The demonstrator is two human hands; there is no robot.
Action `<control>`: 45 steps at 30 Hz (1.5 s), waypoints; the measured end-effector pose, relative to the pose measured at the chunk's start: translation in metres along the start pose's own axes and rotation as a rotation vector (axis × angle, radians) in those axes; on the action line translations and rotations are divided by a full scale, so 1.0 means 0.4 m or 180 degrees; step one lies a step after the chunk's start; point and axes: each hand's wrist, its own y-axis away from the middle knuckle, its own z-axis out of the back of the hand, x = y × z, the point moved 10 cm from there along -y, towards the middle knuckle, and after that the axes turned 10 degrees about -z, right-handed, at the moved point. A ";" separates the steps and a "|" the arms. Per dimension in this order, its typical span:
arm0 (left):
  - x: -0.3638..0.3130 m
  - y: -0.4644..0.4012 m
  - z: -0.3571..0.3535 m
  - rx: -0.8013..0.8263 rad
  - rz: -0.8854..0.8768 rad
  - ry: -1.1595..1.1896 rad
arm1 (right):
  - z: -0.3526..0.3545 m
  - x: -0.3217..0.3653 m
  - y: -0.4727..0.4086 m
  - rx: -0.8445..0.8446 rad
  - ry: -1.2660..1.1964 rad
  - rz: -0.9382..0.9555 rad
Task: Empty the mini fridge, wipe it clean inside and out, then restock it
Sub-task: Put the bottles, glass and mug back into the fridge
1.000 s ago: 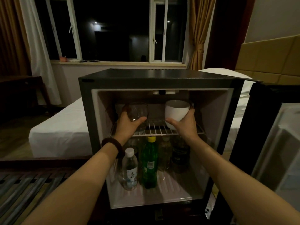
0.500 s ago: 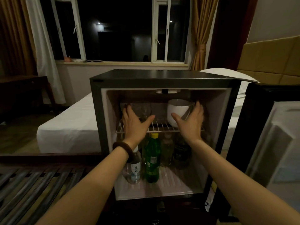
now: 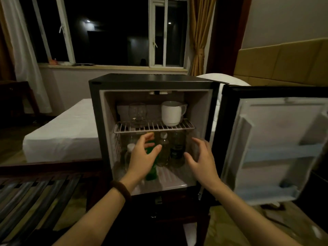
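Observation:
The black mini fridge stands with its door swung wide to the right. On its wire shelf sit a clear glass at the left and a white mug at the right. Below stand a green bottle, a clear bottle with a white cap, a pale bottle and a dark bottle. My left hand hovers with spread fingers in front of the green bottle, holding nothing. My right hand is spread before the lower right of the fridge, also holding nothing.
A white bed lies behind the fridge on the left, with a padded headboard at the right. A slatted wooden rack is at the lower left. Windows and curtains fill the back wall.
Both hands let go of the glass and the mug, which stay on the shelf, and dropped to the lower compartment. The view pulled back, showing more of the door.

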 end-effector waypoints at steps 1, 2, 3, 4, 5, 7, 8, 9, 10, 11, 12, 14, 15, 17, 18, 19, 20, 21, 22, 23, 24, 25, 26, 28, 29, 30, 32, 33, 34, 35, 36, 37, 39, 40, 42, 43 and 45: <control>-0.012 0.010 -0.009 0.0059 -0.0050 0.0008 | 0.036 0.004 0.011 -0.0098 0.0199 0.0137; -0.024 0.019 -0.019 0.0117 -0.0099 0.0028 | 0.079 0.010 0.018 -0.0262 0.0373 0.0276; -0.036 0.028 -0.030 0.0176 -0.0140 0.0059 | 0.127 0.019 0.023 -0.0480 0.0493 0.0405; -0.048 0.036 -0.041 0.0221 -0.0175 0.0093 | 0.180 0.028 0.028 -0.0734 0.0555 0.0502; -0.060 0.043 -0.051 0.0248 -0.0203 0.0122 | 0.233 0.035 0.032 -0.0999 0.0577 0.0558; -0.079 0.055 -0.070 0.0266 -0.0225 0.0203 | 0.323 0.027 0.034 -0.1391 0.0647 0.0442; -0.091 0.061 -0.080 0.0276 -0.0249 0.0260 | 0.353 0.011 0.025 -0.1436 0.0722 0.0248; -0.103 0.066 -0.091 0.0303 -0.0279 0.0322 | 0.368 -0.014 0.011 -0.1347 0.0828 -0.0020; -0.114 0.073 -0.103 0.0345 -0.0302 0.0379 | 0.371 -0.047 -0.005 -0.1148 0.0950 -0.0322; -0.122 0.081 -0.113 0.0397 -0.0309 0.0419 | 0.366 -0.085 -0.020 -0.0886 0.1042 -0.0618; -0.127 0.089 -0.122 0.0438 -0.0313 0.0451 | 0.354 -0.121 -0.032 -0.0606 0.1099 -0.0890; -0.134 0.107 -0.130 0.0480 -0.0327 0.0513 | 0.326 -0.172 -0.045 -0.0113 0.1262 -0.1226; -0.132 0.114 -0.130 0.0495 -0.0321 0.0538 | 0.310 -0.190 -0.046 0.0119 0.1376 -0.1297; -0.123 0.126 -0.125 0.0508 -0.0289 0.0569 | 0.284 -0.220 -0.034 0.0522 0.1616 -0.1325; -0.116 0.131 -0.120 0.0500 -0.0267 0.0574 | 0.278 -0.230 -0.028 0.0638 0.1687 -0.1279; -0.110 0.135 -0.117 0.0488 -0.0242 0.0581 | 0.278 -0.234 -0.023 0.0696 0.1730 -0.1191; -0.105 0.138 -0.116 0.0473 -0.0215 0.0608 | 0.281 -0.231 -0.020 0.0695 0.1780 -0.1080; -0.100 0.142 -0.116 0.0460 -0.0190 0.0636 | 0.285 -0.225 -0.017 0.0653 0.1852 -0.0987; -0.096 0.145 -0.119 0.0462 -0.0169 0.0653 | 0.288 -0.218 -0.013 0.0585 0.1937 -0.0929; -0.091 0.149 -0.124 0.0479 -0.0139 0.0654 | 0.288 -0.210 -0.009 0.0514 0.2026 -0.0900; -0.085 0.154 -0.131 0.0511 -0.0098 0.0662 | 0.284 -0.205 -0.004 0.0449 0.2119 -0.0885; -0.079 0.158 -0.139 0.0544 -0.0056 0.0679 | 0.280 -0.199 0.002 0.0377 0.2220 -0.0863; -0.075 0.161 -0.148 0.0572 -0.0030 0.0711 | 0.275 -0.193 0.008 0.0302 0.2315 -0.0827; -0.069 0.167 -0.165 0.0605 0.0007 0.0773 | 0.265 -0.182 0.018 0.0202 0.2465 -0.0733; -0.068 0.169 -0.173 0.0618 0.0031 0.0787 | 0.259 -0.177 0.023 0.0187 0.2523 -0.0709; -0.068 0.171 -0.182 0.0636 0.0053 0.0801 | 0.253 -0.171 0.029 0.0178 0.2592 -0.0698; -0.068 0.178 -0.199 0.0690 0.0093 0.0848 | 0.237 -0.156 0.045 0.0204 0.2741 -0.0673; -0.070 0.183 -0.207 0.0721 0.0107 0.0869 | 0.228 -0.145 0.052 0.0225 0.2764 -0.0633; -0.073 0.188 -0.215 0.0749 0.0122 0.0900 | 0.220 -0.133 0.060 0.0251 0.2733 -0.0586; -0.077 0.194 -0.223 0.0771 0.0140 0.0936 | 0.215 -0.121 0.068 0.0281 0.2661 -0.0537; -0.082 0.199 -0.229 0.0777 0.0142 0.0953 | 0.213 -0.104 0.078 0.0295 0.2571 -0.0464; -0.090 0.202 -0.232 0.0768 0.0116 0.0949 | 0.214 -0.085 0.087 0.0276 0.2477 -0.0367; -0.112 0.206 -0.234 0.0764 0.0037 0.0920 | 0.231 -0.038 0.111 0.0201 0.2337 -0.0154; -0.124 0.207 -0.232 0.0770 0.0003 0.0895 | 0.244 -0.012 0.127 0.0173 0.2325 -0.0043; -0.153 0.209 -0.221 0.0755 -0.0097 0.0784 | 0.289 0.049 0.159 0.0065 0.2438 0.0170; -0.169 0.211 -0.212 0.0730 -0.0156 0.0711 | 0.323 0.083 0.173 -0.0036 0.2540 0.0236; -0.201 0.214 -0.193 0.0679 -0.0234 0.0637 | 0.408 0.153 0.192 -0.0299 0.2803 0.0278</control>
